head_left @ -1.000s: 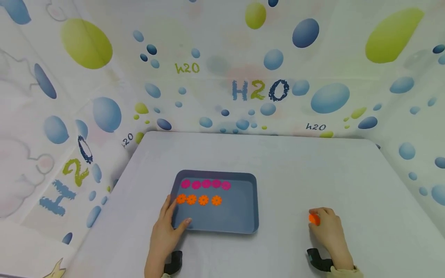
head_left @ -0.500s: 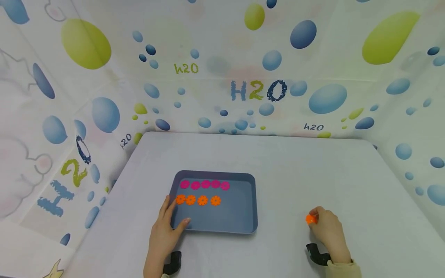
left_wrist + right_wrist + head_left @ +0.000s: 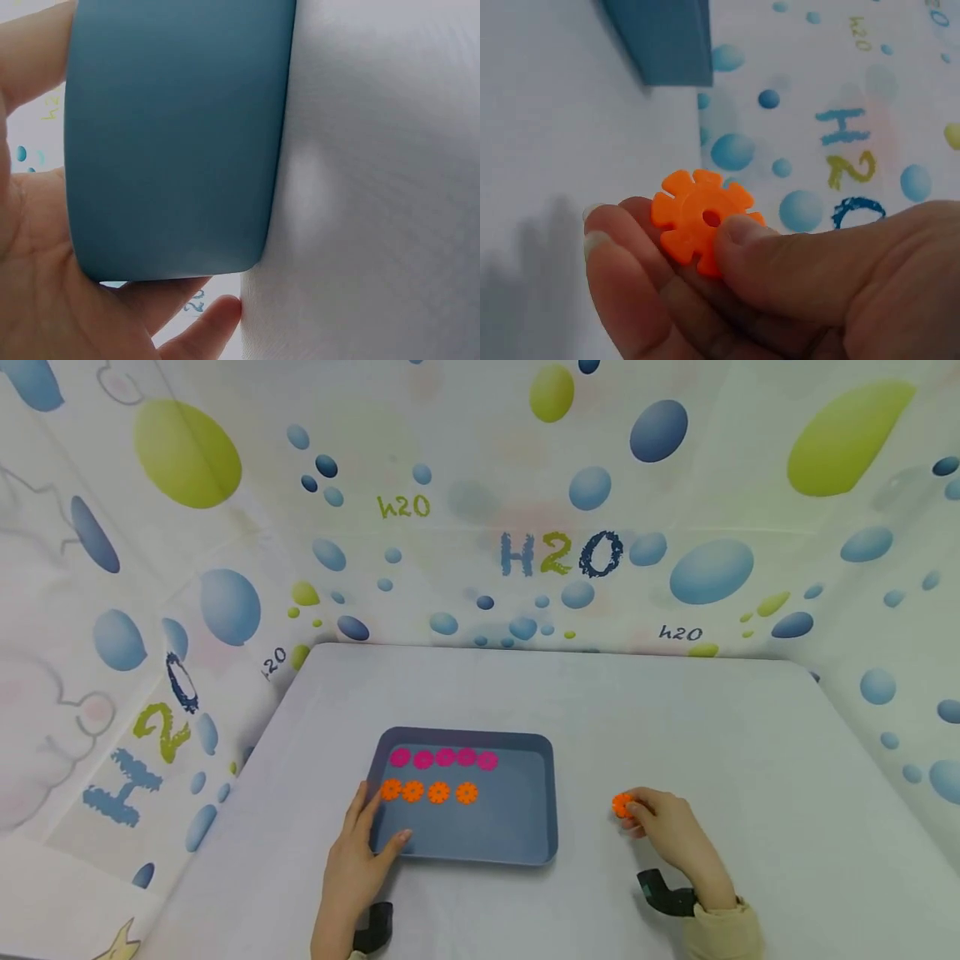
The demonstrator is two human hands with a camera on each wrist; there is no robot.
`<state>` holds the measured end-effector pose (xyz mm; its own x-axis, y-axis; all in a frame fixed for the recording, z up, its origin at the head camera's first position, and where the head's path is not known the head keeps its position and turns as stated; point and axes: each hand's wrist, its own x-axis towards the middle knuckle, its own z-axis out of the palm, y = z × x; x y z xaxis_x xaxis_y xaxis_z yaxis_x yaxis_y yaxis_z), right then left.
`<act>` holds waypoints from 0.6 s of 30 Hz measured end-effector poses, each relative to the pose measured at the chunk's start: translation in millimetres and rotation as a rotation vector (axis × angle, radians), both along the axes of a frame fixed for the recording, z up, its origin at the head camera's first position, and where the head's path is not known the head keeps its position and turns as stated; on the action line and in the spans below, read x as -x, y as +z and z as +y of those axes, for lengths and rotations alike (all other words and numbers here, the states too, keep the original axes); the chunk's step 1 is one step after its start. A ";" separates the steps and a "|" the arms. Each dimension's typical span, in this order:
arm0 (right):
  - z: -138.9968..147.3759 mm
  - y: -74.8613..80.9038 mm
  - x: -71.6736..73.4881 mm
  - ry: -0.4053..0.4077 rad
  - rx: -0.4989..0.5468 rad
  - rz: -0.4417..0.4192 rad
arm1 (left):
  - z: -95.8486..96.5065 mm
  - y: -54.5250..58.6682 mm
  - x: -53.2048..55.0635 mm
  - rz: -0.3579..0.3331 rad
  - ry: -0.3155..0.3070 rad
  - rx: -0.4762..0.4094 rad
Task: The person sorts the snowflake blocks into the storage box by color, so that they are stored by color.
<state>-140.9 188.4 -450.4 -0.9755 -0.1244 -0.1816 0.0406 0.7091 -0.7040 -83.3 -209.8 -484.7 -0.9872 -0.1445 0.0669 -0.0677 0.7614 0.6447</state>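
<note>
My right hand [image 3: 663, 827] pinches an orange notched disc [image 3: 694, 206], flower-shaped with a small centre hole, between thumb and fingers to the right of the tray. The blue-grey tray [image 3: 517, 827] lies on the table. Inside it, a row of several pink notched discs [image 3: 446, 757] runs along the far side, with a row of several orange notched discs [image 3: 438, 792] nearer. My left hand [image 3: 352, 860] rests at the tray's near left corner, fingers along the left side and thumb over the front rim. In the left wrist view the tray's outer wall [image 3: 180, 142] fills the space beside the palm.
A white table [image 3: 675, 718] spreads under everything. Behind and beside it hang white sheets [image 3: 465, 443] printed with blue and green drops and lettering. Black wrist mounts sit below both hands, the right mount [image 3: 663, 893] beside a beige sleeve [image 3: 723, 931].
My right hand has moved left and slightly away from me, toward the tray, with the orange disc between its fingers. The left hand and the tray have stayed in place.
</note>
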 end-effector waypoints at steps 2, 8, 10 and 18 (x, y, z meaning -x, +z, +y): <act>-12.4 5.4 7.2 0.040 0.070 0.025 | 0.2 -0.1 -0.1 0.001 0.003 -0.002; -53.0 16.4 29.6 0.204 0.266 0.031 | 1.4 -1.0 0.4 0.023 0.000 -0.001; -65.0 15.9 34.5 0.217 0.286 0.023 | 2.3 -1.0 0.9 0.035 -0.009 -0.006; -109.2 3.4 42.3 0.252 0.194 0.018 | 2.1 0.4 0.3 0.027 -0.004 0.006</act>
<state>-183.2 79.2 -447.0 -0.9126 -0.3928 -0.1135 -0.1328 0.5474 -0.8263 -83.5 -207.6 -484.3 -0.9856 -0.1403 0.0940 -0.0477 0.7652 0.6420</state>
